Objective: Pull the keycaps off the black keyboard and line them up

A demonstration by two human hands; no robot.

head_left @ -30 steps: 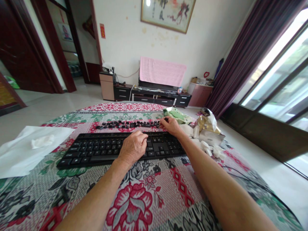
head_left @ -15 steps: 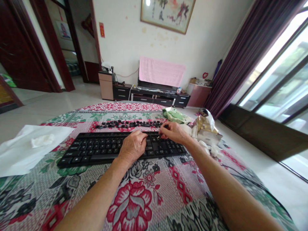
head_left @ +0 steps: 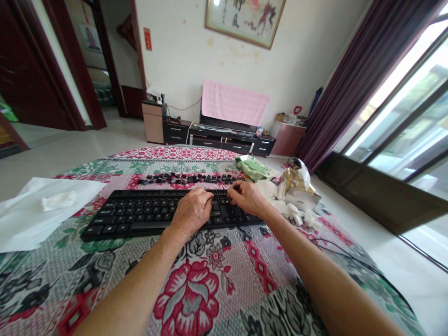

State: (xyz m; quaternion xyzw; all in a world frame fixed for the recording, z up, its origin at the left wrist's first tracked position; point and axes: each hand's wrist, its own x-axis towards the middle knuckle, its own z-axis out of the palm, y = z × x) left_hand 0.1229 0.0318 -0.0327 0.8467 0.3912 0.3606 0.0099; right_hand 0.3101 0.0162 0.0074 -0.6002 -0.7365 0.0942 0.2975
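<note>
A black keyboard [head_left: 140, 214] lies across the flowered tablecloth [head_left: 196, 289]. Behind it runs a row of several loose black keycaps [head_left: 182, 178]. My left hand [head_left: 192, 211] rests curled on the keyboard's middle, fingers bent down onto the keys. My right hand [head_left: 247, 198] is over the keyboard's right part, fingers pinched together on a small dark keycap held just above the keys.
A white sheet [head_left: 31, 214] with a crumpled tissue [head_left: 58, 200] lies at the left. At the right sit a green packet [head_left: 254, 168], a gold and white bag [head_left: 297, 179] and white scraps. A black cable [head_left: 353, 261] trails over the table's right edge.
My right hand drew back from the row of loose keycaps to the keyboard's right part, pinching a keycap. The left hand stayed in place. The view shifted slightly.
</note>
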